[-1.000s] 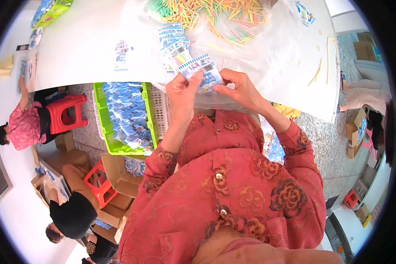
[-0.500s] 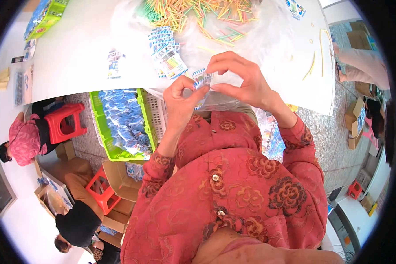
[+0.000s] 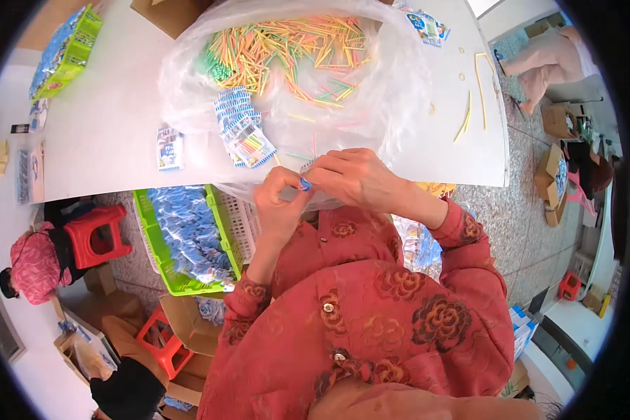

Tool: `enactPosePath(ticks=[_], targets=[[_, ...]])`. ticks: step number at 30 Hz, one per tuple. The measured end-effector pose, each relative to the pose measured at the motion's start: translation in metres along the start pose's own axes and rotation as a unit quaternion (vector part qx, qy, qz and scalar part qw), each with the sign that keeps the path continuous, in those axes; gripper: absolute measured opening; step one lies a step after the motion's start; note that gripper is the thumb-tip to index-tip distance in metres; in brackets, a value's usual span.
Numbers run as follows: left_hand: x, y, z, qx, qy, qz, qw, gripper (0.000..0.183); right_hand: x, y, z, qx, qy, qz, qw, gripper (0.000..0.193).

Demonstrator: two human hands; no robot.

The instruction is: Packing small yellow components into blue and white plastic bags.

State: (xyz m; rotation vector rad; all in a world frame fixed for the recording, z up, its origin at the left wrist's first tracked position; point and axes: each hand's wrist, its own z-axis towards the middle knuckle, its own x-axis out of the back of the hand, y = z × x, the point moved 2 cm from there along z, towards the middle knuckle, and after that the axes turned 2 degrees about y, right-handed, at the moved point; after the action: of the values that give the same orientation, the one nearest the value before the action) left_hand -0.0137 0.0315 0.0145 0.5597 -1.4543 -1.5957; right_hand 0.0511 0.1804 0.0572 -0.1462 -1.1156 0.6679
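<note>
Just off the table's near edge, my hands meet in front of my body. My left hand (image 3: 278, 203) is closed, its thumb and fingertips pinching a small blue-and-white packet (image 3: 305, 184). My right hand (image 3: 357, 180) is closed against the same packet, fingers curled over its upper part, so most of it is hidden. Beyond them lies an overlapping stack of blue-and-white packets (image 3: 245, 136), the front one with coloured sticks visible through it. A heap of thin pink, yellow, orange and green sticks (image 3: 287, 52) rests on clear plastic bagging (image 3: 392, 91).
A single packet (image 3: 169, 148) lies left of the stack. Below the table edge stands a green crate (image 3: 182, 285) full of blue packets. Another green crate (image 3: 84, 45) is at the far left. Co-workers sit near red stools (image 3: 98, 238); another person's legs (image 3: 549, 63) show at right.
My right hand's spread fingers have closed in beside my left, covering more of the packet. The view has shifted, so the table appears lower and more of the stick heap shows.
</note>
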Motion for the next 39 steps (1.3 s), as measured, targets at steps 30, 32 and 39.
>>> enactPosePath(ticks=[30,32,39], targets=[[0.018,-0.035,0.011,0.166,0.061,-0.233,0.956,0.021,-0.013,0.243,0.055,-0.23,0.144,-0.05,0.961,0.021],[0.018,-0.036,0.013,0.179,0.059,-0.234,0.954,0.021,-0.021,0.269,0.058,-0.16,0.142,-0.136,0.967,0.025],[0.027,-0.039,0.014,0.214,0.071,-0.235,0.946,0.021,-0.038,0.28,0.094,-0.233,-0.026,-0.247,0.94,0.027]])
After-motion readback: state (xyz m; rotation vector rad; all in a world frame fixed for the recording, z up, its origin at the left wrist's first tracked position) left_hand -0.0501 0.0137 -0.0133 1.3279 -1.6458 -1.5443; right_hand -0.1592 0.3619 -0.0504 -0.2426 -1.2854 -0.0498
